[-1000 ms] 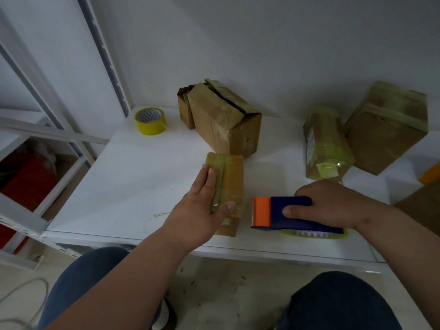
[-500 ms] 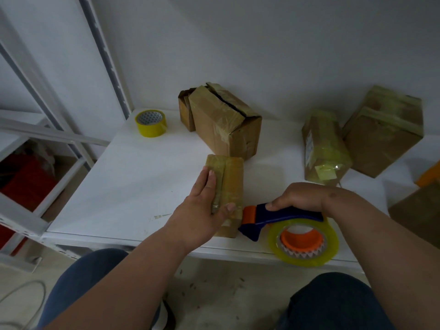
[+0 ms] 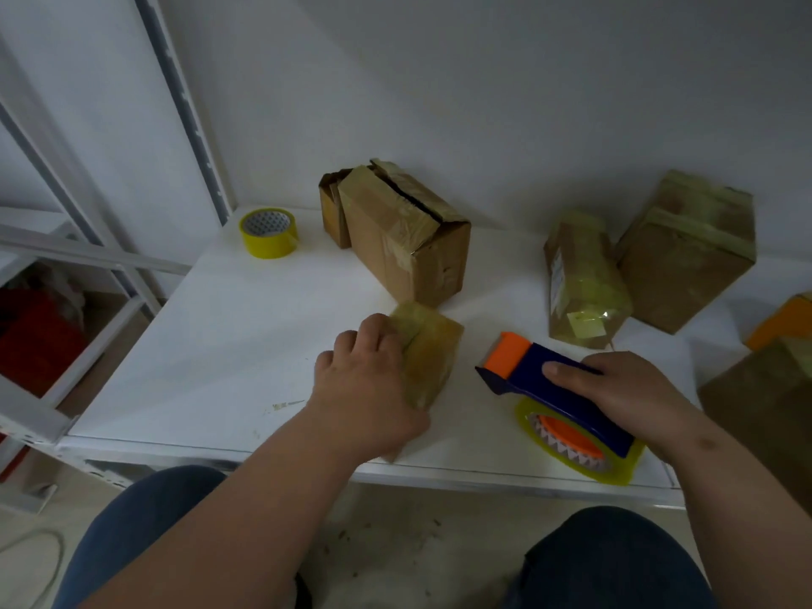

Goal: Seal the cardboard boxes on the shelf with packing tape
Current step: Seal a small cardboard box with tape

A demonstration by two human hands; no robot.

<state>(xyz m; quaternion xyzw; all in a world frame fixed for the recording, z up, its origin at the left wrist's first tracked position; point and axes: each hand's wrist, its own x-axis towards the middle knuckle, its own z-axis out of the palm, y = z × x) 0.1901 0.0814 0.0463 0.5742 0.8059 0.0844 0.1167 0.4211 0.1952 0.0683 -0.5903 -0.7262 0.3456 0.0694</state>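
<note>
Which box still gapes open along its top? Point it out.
The big box at the back, right of the yellow tape roll: a dark slit runs along its top. The others look taped shut.

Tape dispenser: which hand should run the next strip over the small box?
Right. The right hand already grips the tape dispenser, nose pointing at the small box beside it. The left hand grips that box on the shelf, so it should probably steady it.

The left hand (image 3: 369, 384) grips a small taped box (image 3: 428, 349) on the white shelf (image 3: 228, 327). Just right of it, the right hand (image 3: 624, 397) holds a blue-and-orange dispenser (image 3: 558, 389). Far left sits a yellow roll (image 3: 268, 232); more boxes stand behind.
</note>
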